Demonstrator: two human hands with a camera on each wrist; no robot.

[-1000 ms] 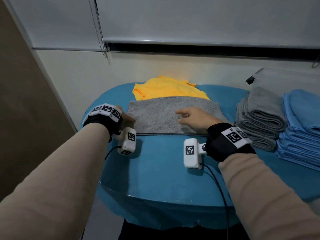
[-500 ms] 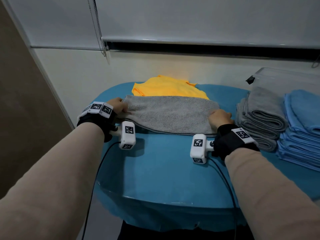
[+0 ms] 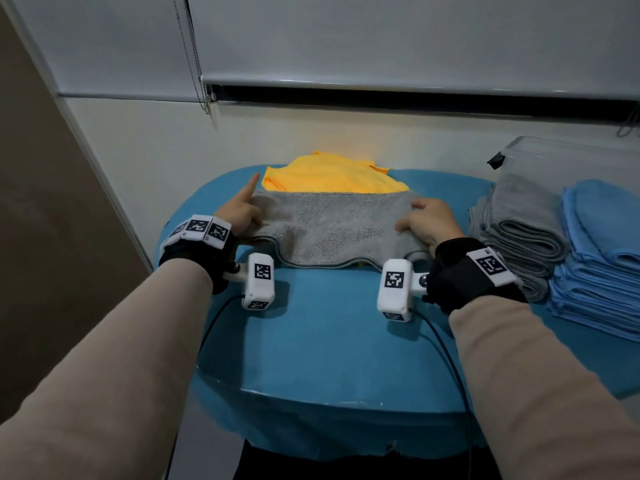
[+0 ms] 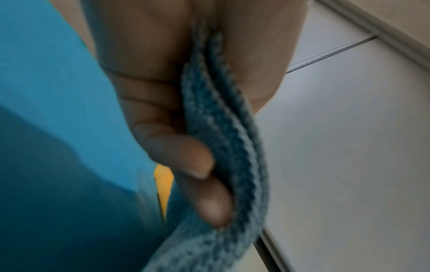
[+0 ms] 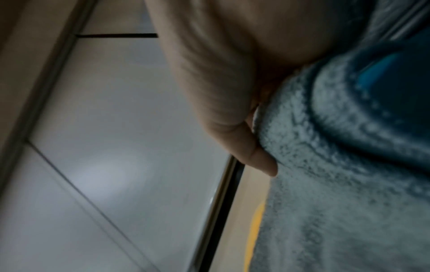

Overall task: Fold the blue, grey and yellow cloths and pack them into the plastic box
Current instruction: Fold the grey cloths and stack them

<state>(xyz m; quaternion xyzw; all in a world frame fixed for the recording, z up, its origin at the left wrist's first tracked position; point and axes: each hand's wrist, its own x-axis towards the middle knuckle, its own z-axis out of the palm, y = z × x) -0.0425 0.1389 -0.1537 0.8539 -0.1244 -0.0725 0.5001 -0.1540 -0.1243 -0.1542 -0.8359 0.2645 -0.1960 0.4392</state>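
Grey cloth (image 3: 332, 230): mid-table, near side of the yellow cloth (image 3: 329, 178); its near edge now lifts off the blue table (image 3: 329, 341).
Your left hand (image 3: 239, 211) and right hand (image 3: 427, 221) now pinch its two ends, where a second ago the right lay flat. You are starting the next fold.

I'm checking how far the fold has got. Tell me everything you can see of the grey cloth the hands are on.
The grey cloth is fluffy terry with a stitched hem, doubled into a long band lying crosswise on the blue table cover. Its far edge overlaps the yellow cloth. The left hand pinches its two layered edges at the left end, index finger pointing away. The right hand grips the right end, bunching it. Its near edge lifts and ripples between the hands.
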